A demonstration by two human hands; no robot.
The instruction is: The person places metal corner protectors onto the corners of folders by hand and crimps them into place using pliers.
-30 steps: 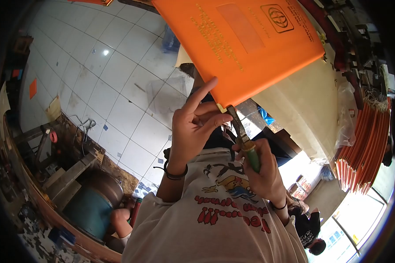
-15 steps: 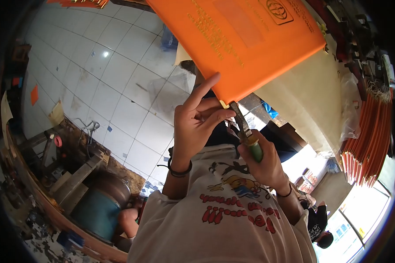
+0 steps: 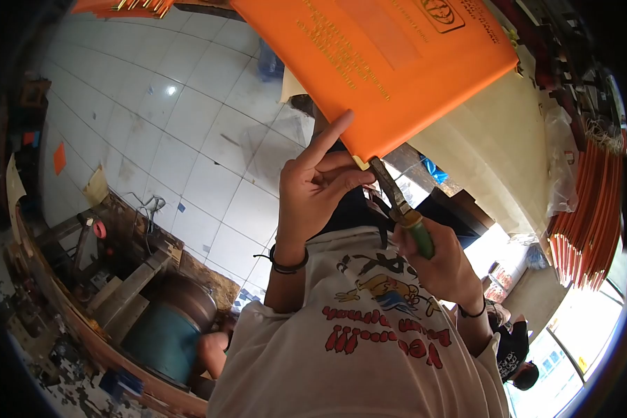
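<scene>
Orange folder (image 3: 397, 83), cut off above the left hand (image 3: 312, 191), which pinches its gold corner (image 3: 361, 163); the right hand (image 3: 444, 263), curled shut, grips a green-handled tool (image 3: 421, 237), its tip indistinct against that corner.

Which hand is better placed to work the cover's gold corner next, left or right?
Right, I'd say. The right hand grips the green-handled tool, its metal end right by the gold corner piece. The left hand has its index finger on the orange cover, better placed to steady it.
</scene>
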